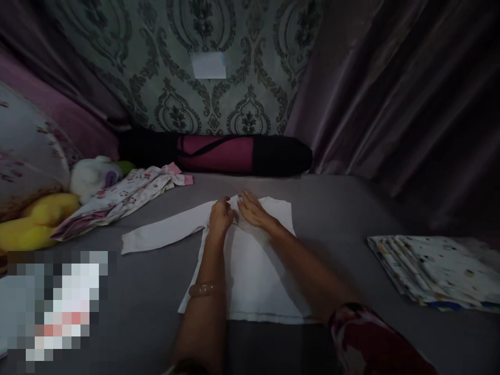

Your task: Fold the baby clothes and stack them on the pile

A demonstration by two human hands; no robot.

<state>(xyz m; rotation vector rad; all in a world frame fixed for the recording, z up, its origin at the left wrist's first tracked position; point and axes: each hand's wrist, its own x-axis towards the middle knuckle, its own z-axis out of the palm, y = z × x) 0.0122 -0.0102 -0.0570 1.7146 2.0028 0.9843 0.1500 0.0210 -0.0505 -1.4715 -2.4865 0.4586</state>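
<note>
A white long-sleeved shirt (250,276) lies flat on the grey bed sheet (336,208), its left sleeve stretched out to the left. Both my hands rest at its neckline. My left hand (221,214) has its fingers curled and pinched on the shirt's collar area. My right hand (253,209) lies flat on the cloth beside it, fingers stretched out and close together. A clear bangle sits on my left wrist.
A stack of folded printed cloths (433,271) lies at the right. A floral garment (125,198) and soft toys (42,219) lie at the left by a pillow. A pink and black rolled bag (234,153) lies against the patterned wall; curtains hang at the right.
</note>
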